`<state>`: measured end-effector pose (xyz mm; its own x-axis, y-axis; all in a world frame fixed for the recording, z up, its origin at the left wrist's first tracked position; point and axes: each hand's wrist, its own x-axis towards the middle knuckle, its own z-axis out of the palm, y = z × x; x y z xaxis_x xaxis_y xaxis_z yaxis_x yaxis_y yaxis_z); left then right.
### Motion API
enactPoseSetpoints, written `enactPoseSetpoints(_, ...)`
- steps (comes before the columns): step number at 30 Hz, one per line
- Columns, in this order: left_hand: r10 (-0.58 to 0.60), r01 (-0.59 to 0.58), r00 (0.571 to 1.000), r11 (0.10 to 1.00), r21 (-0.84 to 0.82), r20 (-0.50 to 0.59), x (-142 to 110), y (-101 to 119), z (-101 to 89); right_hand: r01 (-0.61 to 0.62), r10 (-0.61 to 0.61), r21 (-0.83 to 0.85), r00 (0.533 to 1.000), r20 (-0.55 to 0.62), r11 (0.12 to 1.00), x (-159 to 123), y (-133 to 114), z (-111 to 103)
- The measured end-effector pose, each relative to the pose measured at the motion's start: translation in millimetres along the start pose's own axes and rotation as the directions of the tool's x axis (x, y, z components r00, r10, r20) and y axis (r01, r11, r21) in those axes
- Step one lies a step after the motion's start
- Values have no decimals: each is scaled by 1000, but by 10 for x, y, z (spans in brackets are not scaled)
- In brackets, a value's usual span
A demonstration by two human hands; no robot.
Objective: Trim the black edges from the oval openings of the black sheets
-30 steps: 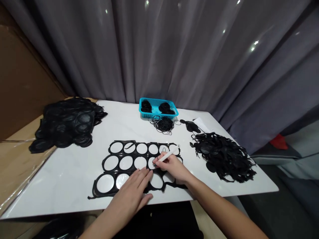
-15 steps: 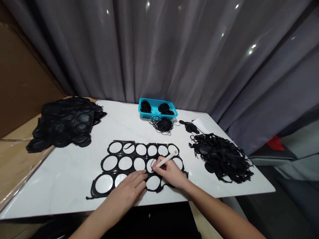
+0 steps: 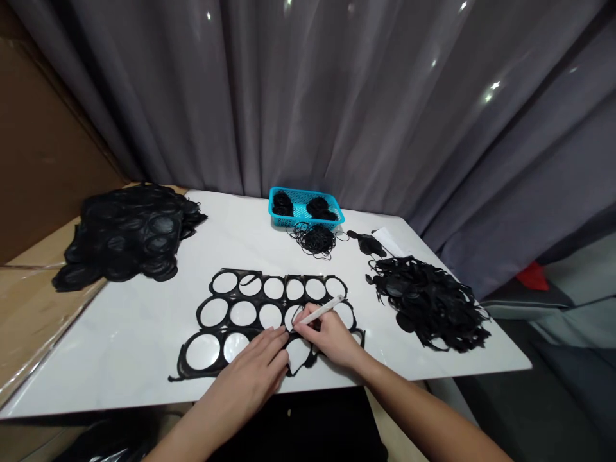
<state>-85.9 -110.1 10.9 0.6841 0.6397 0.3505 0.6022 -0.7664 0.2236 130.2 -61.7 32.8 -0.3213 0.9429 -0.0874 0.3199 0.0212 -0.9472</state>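
A flat black sheet with rows of round holes (image 3: 228,313) lies on the white table, and the white top shows through the holes. My right hand (image 3: 327,337) grips a slim white pen-like tool (image 3: 320,310), its tip at the rim of a hole in the middle row. My left hand (image 3: 253,372) rests flat on the sheet's lower part, holding nothing, with its fingertips close to my right hand. Together the hands cover part of the bottom row of holes.
The white table (image 3: 120,366) carries a heap of black cut pieces (image 3: 128,234) at left and a ragged black heap (image 3: 428,305) at right. Behind stand a blue plastic basket (image 3: 308,200) and a tangle of thin black loops (image 3: 315,240). A grey curtain (image 3: 308,96) hangs behind.
The tool's tip has moved down along the hole's rim, and the tool now lies flatter. My left hand has shifted slightly, and the sheet's lower edge near it looks bent.
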Motion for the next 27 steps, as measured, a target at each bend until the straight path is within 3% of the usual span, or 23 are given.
enactPoseSetpoints(3,4,-5,1000,1000,21,11,27,9,-1,7,-7,1,1000,0,1000,-12,-9,14)
enactPoseSetpoints(13,20,-20,1000,999,46,4,17,15,25,190,-200,-248,980,-16,950,-87,58,63)
enactPoseSetpoints(15,32,-32,999,998,62,-4,8,13,34,284,-296,-321,955,13,904,-153,89,116)
enactPoseSetpoints(19,38,-38,999,998,47,-18,21,0,29,457,-446,-519,881,156,722,-151,124,159)
enactPoseSetpoints(21,33,-33,999,999,24,0,33,-3,1,429,-469,-580,879,90,693,8,140,22)
enactPoseSetpoints(23,26,-26,999,1000,1,22,41,3,-49,324,-471,-605,877,-97,727,253,166,-252)
enactPoseSetpoints(26,9,-7,999,999,-48,54,57,22,-156,201,-452,-597,837,-307,777,604,220,-751)
enactPoseSetpoints(27,1,4,998,998,-66,66,71,27,-192,146,-403,-547,831,-385,825,682,238,-882)
